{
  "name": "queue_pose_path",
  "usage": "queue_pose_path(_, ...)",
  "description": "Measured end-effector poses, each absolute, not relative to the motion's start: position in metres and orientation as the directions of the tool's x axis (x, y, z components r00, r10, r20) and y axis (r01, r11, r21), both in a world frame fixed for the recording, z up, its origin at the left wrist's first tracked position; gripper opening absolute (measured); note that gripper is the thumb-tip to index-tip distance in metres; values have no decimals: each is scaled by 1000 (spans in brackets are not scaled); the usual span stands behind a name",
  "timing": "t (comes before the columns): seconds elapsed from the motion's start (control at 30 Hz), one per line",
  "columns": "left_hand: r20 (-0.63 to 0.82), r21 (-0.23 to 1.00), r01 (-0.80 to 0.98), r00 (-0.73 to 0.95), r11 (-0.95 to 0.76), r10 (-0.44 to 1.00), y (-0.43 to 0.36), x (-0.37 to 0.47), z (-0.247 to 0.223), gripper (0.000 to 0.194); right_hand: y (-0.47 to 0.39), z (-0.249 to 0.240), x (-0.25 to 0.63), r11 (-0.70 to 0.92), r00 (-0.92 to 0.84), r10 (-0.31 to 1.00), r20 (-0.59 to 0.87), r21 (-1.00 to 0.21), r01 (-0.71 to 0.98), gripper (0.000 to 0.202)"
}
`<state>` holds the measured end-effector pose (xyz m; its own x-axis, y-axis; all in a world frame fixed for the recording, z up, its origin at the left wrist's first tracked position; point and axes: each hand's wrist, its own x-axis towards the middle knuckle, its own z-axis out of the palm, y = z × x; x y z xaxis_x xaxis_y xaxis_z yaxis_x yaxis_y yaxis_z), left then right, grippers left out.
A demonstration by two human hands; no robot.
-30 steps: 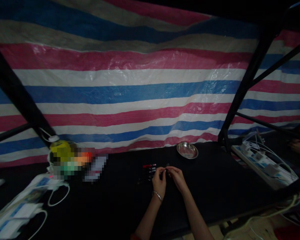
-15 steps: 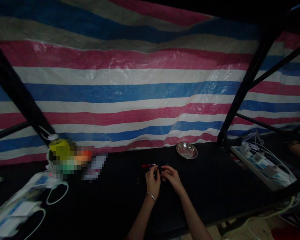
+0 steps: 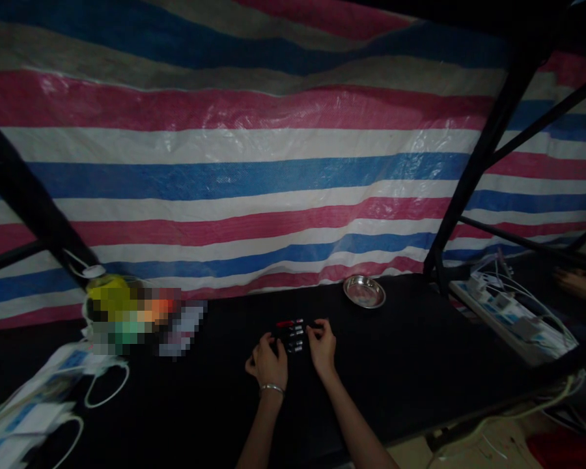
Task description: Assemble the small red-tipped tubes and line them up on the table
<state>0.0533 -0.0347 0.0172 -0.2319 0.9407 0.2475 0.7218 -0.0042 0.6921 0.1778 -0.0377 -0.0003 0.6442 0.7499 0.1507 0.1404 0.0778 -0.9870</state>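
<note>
A small slim red piece with a silver end (image 3: pixel 289 322) lies sideways on the black tabletop. Just below it are dark slim pieces with silver ends (image 3: pixel 295 344), roughly parallel; their dark parts blend into the table, so their kind is unclear. My left hand (image 3: pixel 269 365), with a silver bracelet at the wrist, rests at the left ends of this row, thumb and fingers apart. On the other side, my right hand (image 3: pixel 323 344) is close to the silver ends with its fingertips pinched together. Whatever the pinch may hold is too dark to make out.
A round metal dish (image 3: pixel 364 292) stands at the back, by the striped sheet (image 3: pixel 273 189). Power strips with white cables lie left (image 3: pixel 34 410) and right (image 3: pixel 517 316). Blurred-out items (image 3: pixel 131 316) sit at back left. Another person's hand (image 3: pixel 579 283) shows far right.
My hands were together over the row and have since parted. The left hand moved left and lower, the right hand slightly left. The dark pieces with silver ends now show between them.
</note>
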Motion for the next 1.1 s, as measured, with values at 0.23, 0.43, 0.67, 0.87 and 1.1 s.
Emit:
queue_pose_path(0.23, 341, 735, 671, -242, -97, 908, -32, 52, 4, 29, -49, 13, 158, 212, 634, 728, 262, -965, 156, 27)
queue_pose_path(0.43, 462, 811, 495, -215, -311, 861, -30, 54, -3, 32, -61, 18, 147, 367, 658, 654, 372, -917, 154, 29)
queue_pose_path(0.67, 473, 822, 464, -230, -331, 850, -33, 53, 2, 35, -62, 15, 149, 405, 687, 565, 457, -879, 251, 24)
queue_pose_path(0.87, 503, 802, 455, -163, -388, 849, -35, 54, 3, 34, -61, 16, 153, 420, 669, 568, 480, -868, 265, 22)
queue_pose_path(1.1, 542, 783, 448, -150, -432, 827, -36, 55, 2, 31, -63, 21, 155, 459, 697, 534, 479, -856, 237, 20)
